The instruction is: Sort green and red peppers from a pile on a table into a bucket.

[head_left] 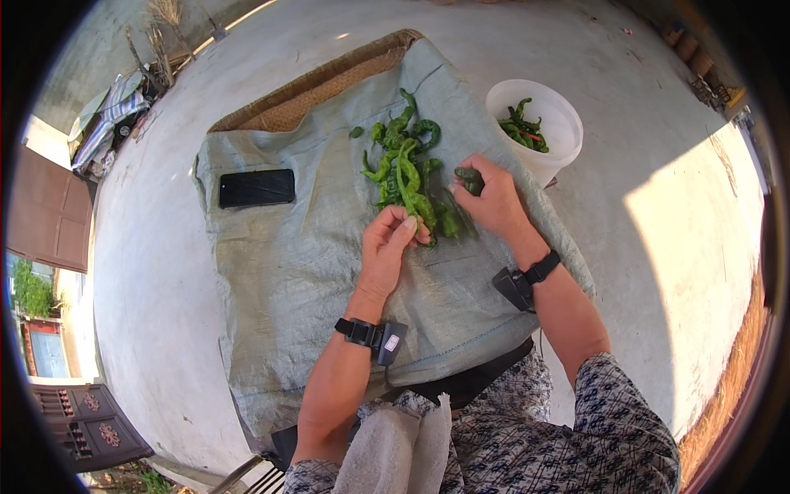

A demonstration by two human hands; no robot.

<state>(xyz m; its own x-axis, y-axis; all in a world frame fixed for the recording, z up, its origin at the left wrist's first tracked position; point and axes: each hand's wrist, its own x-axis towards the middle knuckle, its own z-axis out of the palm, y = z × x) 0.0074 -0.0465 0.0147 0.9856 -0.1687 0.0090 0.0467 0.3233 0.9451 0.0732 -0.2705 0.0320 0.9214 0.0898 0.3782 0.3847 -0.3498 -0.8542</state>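
Note:
My left hand [393, 242] pinches the lower end of a long, wrinkled green chili pepper [408, 179] between thumb and fingers. To its right, my right hand [489, 192] is closed around a dark green pepper [469, 179], partly covered by the fingers. Between and beyond the hands lies a heap of twisted green peppers [395, 137] on a grey-green woven plastic sheet [296, 296]. A small green piece [356, 132] rests apart, left of the heap. Blur hides the edges of the peppers just below my right hand.
A white plastic bucket [565, 154] stands on the concrete floor to the right, holding several green peppers and a red one [529, 136]. A black smartphone [257, 188] lies on the sheet's left side. A woven straw mat edge [327, 86] shows at the far side.

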